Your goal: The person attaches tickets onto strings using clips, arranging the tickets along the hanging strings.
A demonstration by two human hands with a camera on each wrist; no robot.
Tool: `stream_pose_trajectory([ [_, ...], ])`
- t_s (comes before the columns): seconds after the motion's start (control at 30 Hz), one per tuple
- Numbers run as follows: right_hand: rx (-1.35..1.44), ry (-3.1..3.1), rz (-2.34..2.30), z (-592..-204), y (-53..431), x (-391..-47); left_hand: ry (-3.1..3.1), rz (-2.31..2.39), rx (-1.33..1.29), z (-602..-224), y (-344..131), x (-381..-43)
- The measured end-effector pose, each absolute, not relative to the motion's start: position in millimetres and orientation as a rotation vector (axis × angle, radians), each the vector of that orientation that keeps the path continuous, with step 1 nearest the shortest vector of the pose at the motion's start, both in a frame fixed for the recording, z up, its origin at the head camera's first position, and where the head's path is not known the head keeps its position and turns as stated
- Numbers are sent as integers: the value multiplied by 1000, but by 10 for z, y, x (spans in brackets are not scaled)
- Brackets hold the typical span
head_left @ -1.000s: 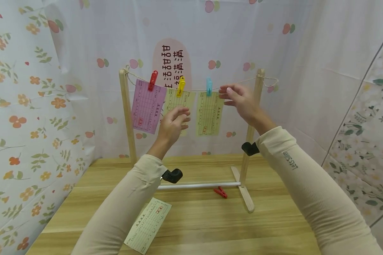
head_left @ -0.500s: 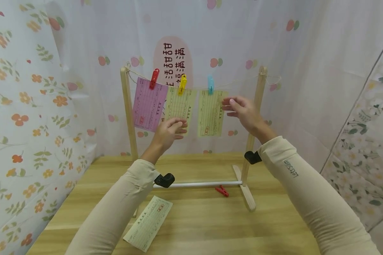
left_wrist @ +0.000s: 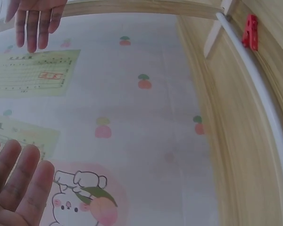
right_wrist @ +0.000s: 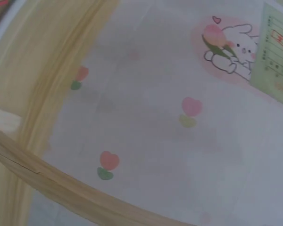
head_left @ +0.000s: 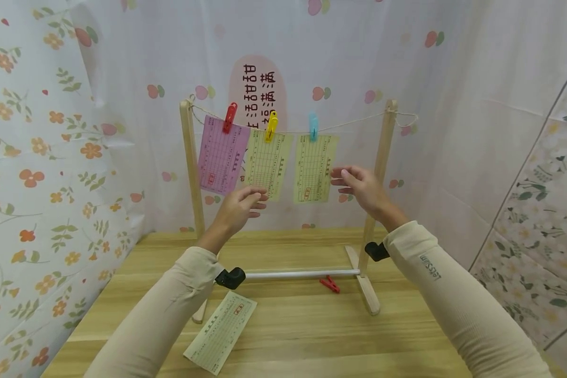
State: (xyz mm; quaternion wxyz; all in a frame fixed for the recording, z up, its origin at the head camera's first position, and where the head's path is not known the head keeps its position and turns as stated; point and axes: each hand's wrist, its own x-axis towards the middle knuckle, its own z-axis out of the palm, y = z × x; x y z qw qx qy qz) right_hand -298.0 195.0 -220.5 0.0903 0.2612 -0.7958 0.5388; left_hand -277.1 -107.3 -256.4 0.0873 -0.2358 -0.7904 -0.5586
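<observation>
Three paper slips hang from a string in the head view: a purple slip [head_left: 222, 155] under a red clothespin [head_left: 229, 117], a yellow-green slip [head_left: 269, 165] under a yellow clothespin [head_left: 271, 126], and another yellow-green slip [head_left: 315, 168] under a light blue clothespin [head_left: 314, 127]. My left hand [head_left: 238, 212], fingers loosely extended and holding nothing, is in front of the middle slip's lower left corner. Beside the right slip's right edge is my right hand [head_left: 361, 189], also relaxed and holding nothing. Whether its fingertips touch the paper, I cannot tell. The right wrist view barely catches that hand.
Wooden posts [head_left: 382, 149] carry the string [head_left: 352, 124], joined low down by a white rod [head_left: 302, 274]. A loose red clothespin [head_left: 329, 284] lies by the rod on the wooden table [head_left: 312, 336]. Another yellow-green slip [head_left: 222, 331] lies front left. Patterned curtains [head_left: 340, 47] surround the table.
Both hands have moved down, the left one also a little leftward. My right hand was up at the string near the light blue clothespin. The clipped slips stay hanging.
</observation>
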Motion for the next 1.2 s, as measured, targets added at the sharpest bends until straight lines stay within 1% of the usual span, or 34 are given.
stream_pose_trajectory([
  [0.3,730,-2412,1633,-2513,2039,-3008,-2431,-1641,-636,-2812,-1237,-2729],
  [0.73,679,-2459,1632,-3089,2089,-2984,-2514,-1554,-546,-3383,-1447,-2670],
  [1.0,649,-2518,1592,-3405,2108,-2969,-2621,-1270,-515,-3675,-1537,-2590],
  [1.1,638,-2543,1568,-3524,2123,-2963,-2668,-1267,-464,-3769,-1552,-2569],
  [1.2,602,-2583,1515,-3636,2128,-2950,-2695,-1248,-466,-3851,-1566,-2548],
])
